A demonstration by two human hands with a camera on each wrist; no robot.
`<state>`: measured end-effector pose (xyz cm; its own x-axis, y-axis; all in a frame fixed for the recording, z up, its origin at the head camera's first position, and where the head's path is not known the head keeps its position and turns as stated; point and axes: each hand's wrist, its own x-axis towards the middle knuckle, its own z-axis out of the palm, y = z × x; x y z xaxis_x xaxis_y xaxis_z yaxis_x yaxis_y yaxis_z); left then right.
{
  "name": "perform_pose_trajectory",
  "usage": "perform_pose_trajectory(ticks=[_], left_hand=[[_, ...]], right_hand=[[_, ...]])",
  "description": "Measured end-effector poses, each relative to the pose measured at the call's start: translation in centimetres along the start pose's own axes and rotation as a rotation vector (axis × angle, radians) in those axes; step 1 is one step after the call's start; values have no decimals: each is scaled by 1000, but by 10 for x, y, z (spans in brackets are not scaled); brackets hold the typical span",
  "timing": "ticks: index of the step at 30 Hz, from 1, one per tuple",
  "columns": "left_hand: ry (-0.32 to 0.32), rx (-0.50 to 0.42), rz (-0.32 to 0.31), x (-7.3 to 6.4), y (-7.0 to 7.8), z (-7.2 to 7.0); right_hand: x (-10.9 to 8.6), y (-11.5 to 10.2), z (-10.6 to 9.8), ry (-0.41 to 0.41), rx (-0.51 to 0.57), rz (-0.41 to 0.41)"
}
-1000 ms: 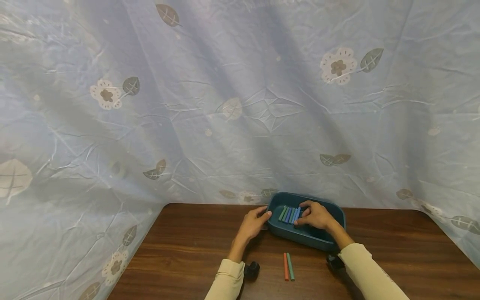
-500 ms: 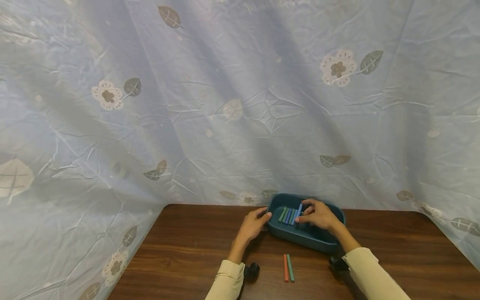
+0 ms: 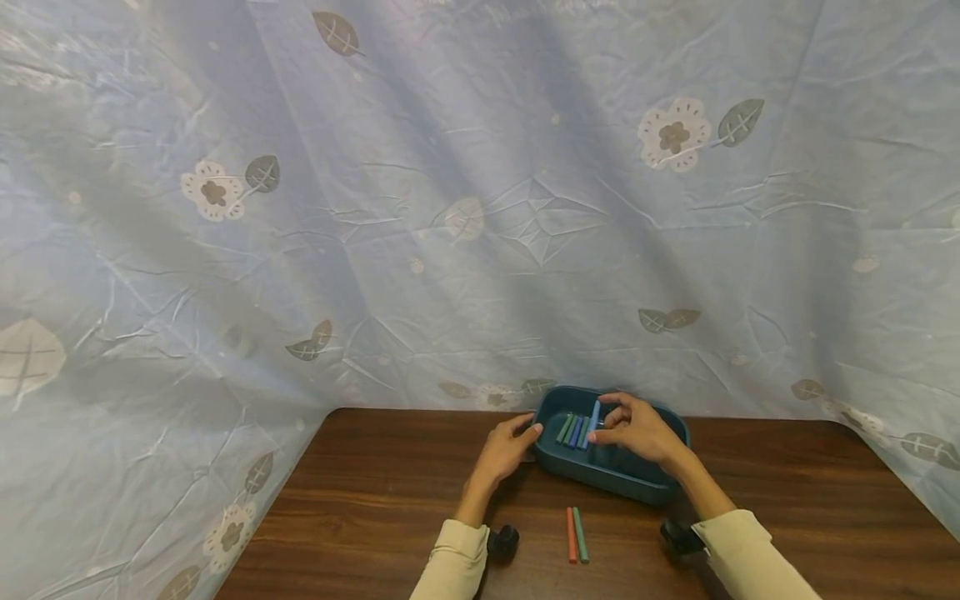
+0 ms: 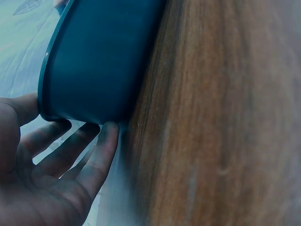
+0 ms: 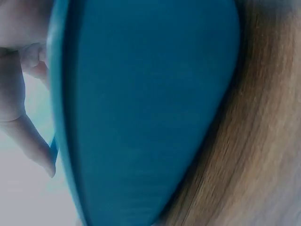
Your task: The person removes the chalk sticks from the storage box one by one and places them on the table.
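Note:
A dark blue plastic tub (image 3: 600, 477) stands at the back of the table. My left hand (image 3: 504, 450) holds its left end, thumb at the rim and fingers against the outer wall, as the left wrist view shows. Over the tub, my right hand (image 3: 637, 429) pinches a light blue chalk-like stick (image 3: 594, 419) lengthwise between thumb and finger, tilted at the right end of a row. That row of several green and blue sticks (image 3: 573, 432) lies in the tub's left part. In the right wrist view the tub wall hides most of the right hand's fingers (image 5: 33, 141).
On the table (image 3: 375, 500) in front of the tub lie a red-orange stick (image 3: 572, 535) and a green stick (image 3: 581, 535), side by side. A patterned cloth (image 3: 450, 208) hangs right behind the table's back edge. Black wrist cameras sit on both wrists.
My right hand has lifted the light blue stick from the row's right end and tilted it, then moved it slightly left. The left hand and the tub stay in place.

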<state>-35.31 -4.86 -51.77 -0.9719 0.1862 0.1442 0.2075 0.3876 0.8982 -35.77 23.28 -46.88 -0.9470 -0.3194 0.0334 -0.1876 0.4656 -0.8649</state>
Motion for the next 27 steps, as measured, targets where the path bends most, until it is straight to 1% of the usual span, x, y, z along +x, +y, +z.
perform_pose_trajectory(ticks=[7,18,27], left_hand=[[7,27,17,1,0,-1],[5,26,3,1,-1,0],[9,26,-3,1,0,-1]], right_hand=[[-11,-10,4,-16,12,-52],[-27,-26,11,-53,39,-106],[-41,-36,15,-65,-5,-127]])
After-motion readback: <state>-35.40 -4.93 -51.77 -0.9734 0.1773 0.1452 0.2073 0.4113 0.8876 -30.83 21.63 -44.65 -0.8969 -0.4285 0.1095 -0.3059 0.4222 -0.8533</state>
